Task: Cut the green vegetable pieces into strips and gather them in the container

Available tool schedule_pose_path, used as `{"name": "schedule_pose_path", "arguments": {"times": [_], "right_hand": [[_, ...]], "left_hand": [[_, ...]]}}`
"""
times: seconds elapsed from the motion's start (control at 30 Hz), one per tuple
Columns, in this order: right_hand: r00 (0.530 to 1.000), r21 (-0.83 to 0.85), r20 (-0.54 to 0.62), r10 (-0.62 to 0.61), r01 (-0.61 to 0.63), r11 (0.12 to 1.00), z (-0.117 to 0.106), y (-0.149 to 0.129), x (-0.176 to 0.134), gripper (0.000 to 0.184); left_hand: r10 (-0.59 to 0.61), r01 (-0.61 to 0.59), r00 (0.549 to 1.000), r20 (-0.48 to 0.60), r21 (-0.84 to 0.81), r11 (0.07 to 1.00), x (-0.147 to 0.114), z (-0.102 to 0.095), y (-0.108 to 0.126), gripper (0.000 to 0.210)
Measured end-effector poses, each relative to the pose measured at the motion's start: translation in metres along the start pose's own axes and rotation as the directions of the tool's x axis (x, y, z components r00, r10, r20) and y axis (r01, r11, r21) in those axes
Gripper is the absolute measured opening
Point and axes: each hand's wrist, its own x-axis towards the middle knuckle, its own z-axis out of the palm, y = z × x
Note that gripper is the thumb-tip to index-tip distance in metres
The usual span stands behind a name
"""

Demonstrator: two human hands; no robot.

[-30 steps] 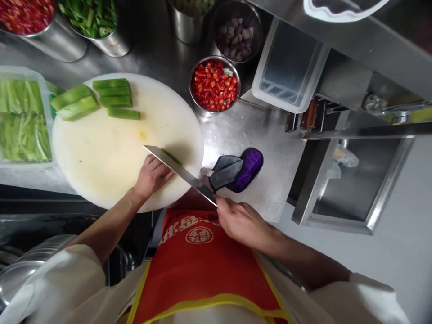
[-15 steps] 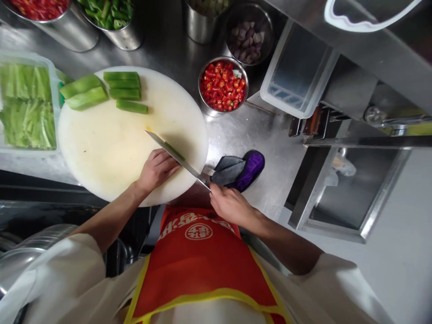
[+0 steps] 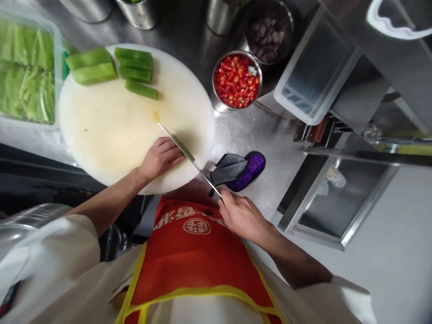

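Note:
My right hand (image 3: 241,213) is closed round the handle end of a knife (image 3: 205,176). Its long blade slants across the lower right of a round white cutting board (image 3: 111,130). A narrow piece of green vegetable stem (image 3: 183,147) shows along the far side of the blade. My left hand (image 3: 162,157) is closed, its fingers bent and pressed down against the near side of the blade; what lies beneath the fingers is hidden. Further back on the board lie several cut green stem pieces (image 3: 141,88) and two thicker, paler ones (image 3: 92,72).
A clear tub (image 3: 58,74) of green strips stands left of the board. Behind are a metal pot of red chillies (image 3: 237,80) and a bowl of purple onion pieces (image 3: 266,38). A purple and grey cloth item (image 3: 251,171) lies right of the board, near a plastic container (image 3: 310,67).
The camera view has shifted, and the far pots have slid partly out of the top. My right hand has drawn the knife back toward me. My left hand stays at the same spot on the board.

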Motion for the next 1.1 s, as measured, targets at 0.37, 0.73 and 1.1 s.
{"name": "schedule_pose_path", "arguments": {"times": [0.37,0.73,1.1], "right_hand": [[0.996,-0.048,-0.091,-0.023,0.019,0.999,0.008,0.004,0.044,0.037],[0.998,-0.012,-0.055,0.003,-0.004,1.000,0.000,0.003,0.002,0.038],[0.996,-0.041,-0.093,-0.010,0.006,0.999,0.004,0.003,0.042,0.033]], "left_hand": [[-0.027,0.027,1.000,-0.007,-0.090,0.996,0.001,0.005,0.000,0.023],[-0.035,0.033,0.999,-0.011,-0.124,0.992,-0.001,0.011,-0.004,0.024],[-0.041,0.028,0.997,-0.068,-0.178,0.984,0.001,0.009,-0.002,0.021]]}}
